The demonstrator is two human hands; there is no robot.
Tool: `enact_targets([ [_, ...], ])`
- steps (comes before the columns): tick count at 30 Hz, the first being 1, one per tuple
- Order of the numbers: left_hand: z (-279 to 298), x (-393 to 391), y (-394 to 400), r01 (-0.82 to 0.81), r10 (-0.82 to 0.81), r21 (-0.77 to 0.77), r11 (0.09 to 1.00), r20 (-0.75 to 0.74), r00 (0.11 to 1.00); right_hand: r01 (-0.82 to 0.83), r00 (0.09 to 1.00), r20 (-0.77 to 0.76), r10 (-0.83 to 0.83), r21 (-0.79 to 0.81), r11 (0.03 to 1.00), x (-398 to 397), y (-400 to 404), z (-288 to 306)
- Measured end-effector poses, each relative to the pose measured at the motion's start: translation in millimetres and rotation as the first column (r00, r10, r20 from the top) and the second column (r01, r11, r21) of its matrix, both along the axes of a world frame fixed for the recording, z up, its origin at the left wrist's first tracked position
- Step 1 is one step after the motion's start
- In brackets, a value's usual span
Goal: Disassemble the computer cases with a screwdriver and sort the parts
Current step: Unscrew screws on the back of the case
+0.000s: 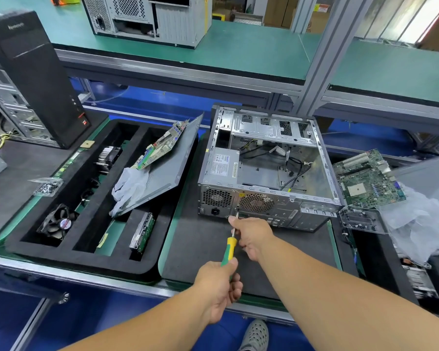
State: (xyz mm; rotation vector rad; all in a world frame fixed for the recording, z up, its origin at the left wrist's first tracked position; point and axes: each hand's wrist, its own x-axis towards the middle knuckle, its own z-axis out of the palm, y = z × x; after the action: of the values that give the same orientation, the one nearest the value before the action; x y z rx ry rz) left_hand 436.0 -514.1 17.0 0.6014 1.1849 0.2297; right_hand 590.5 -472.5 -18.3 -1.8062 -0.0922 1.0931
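Two hands work one tool. Head view: at centre frame the open computer case [269,168] lies on its side on the counter [193,249]. The left hand [219,287] grips the yellow-green handle of the screwdriver [230,247]; the right hand [251,234] pinches the shaft near its tip, which meets the case's rear panel beside the power supply [222,165]. Likely step: freeing a power-supply screw. Keep the shaft square to the screw and press firmly inward while turning. Sorting tray [86,198], left of the case.
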Motion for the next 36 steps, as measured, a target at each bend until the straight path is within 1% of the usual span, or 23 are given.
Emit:
enact_targets([
  [3, 0, -1, 6, -0.026, 0.025, -0.089, 0.996, -0.008, 1.0, -0.025, 0.985, -0.169, 0.035, 0.059, 0.998, 2, 0, 5],
  [5, -2, -3, 6, -0.022, 0.026, -0.136, 0.99, 0.029, 0.999, -0.04, 0.972, -0.226, 0.059, 0.086, 0.995, 4, 1, 7],
  [7, -3, -3, 6, -0.007, 0.016, -0.155, 0.988, 0.055, 0.998, -0.055, 0.978, -0.195, 0.069, 0.079, 0.995, 3, 3, 7],
  [9, -1, -3, 7, 0.004, 0.003, -0.141, 0.99, 0.056, 0.998, -0.056, 0.988, -0.141, 0.063, 0.051, 0.997, 1, 4, 8],
  [14, -3, -3, 5, 0.054, -0.054, -0.01, 0.998, 0.032, 0.998, 0.025, 0.998, -0.061, -0.024, 0.021, 0.999, 0, 9, 6],
  [16, -5, -2, 4, 0.068, -0.068, 0.018, 0.998, 0.017, 0.998, 0.076, 0.989, -0.129, -0.072, 0.025, 0.997, 1, 9, 7],
  [19, -4, -1, 5, 0.045, -0.045, 0.011, 0.999, -0.001, 0.999, 0.148, 0.95, -0.288, -0.121, 0.076, 0.986, 5, 10, 11],
  [21, -4, -2, 5, 0.05, -0.05, 0.007, 0.999, -0.016, 0.999, 0.158, 0.935, -0.333, -0.12, 0.09, 0.983, 7, 11, 13],
  [28, -2, -4, 7, 0.101, -0.101, 0.008, 0.995, -0.053, 0.993, 0.198, 0.91, -0.391, -0.137, 0.121, 0.973, 7, 10, 8],
  [36, -7, -11, 9, 0.113, -0.114, -0.025, 0.993, -0.06, 0.992, 0.198, 0.939, -0.314, -0.141, 0.157, 0.968, 9, 8, -1],
])
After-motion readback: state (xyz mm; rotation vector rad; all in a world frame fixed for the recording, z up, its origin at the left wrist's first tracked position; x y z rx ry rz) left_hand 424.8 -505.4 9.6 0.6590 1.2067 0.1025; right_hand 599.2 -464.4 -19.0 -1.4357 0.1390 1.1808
